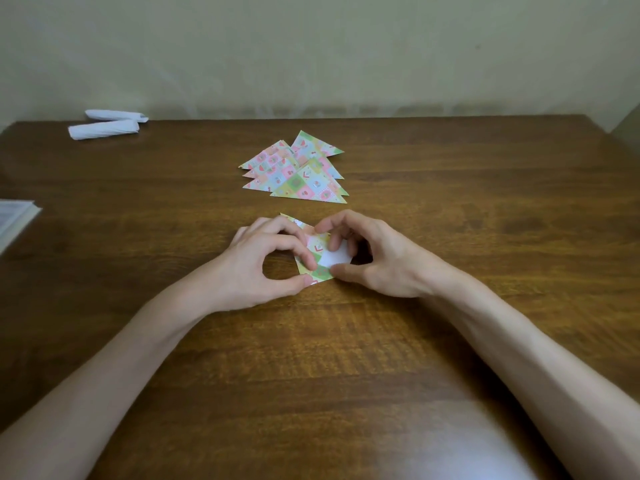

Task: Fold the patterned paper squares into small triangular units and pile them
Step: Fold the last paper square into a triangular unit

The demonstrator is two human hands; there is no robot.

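Head view: my left hand (266, 261) and right hand (374, 258) are both pinching the paper (320, 268), lying between them on the table (138, 237). Pile (298, 171) is sitting beyond my fingers. Risk: paper sliding under uneven pressure, skewing the crease.

Head view, down over table (450, 188)

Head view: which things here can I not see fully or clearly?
The paper being folded: head view, the left hand and right hand cover most of it.
The pile of triangles: head view, they overlap, so no sure count.
The flat object at left: head view, cut off by the edge.
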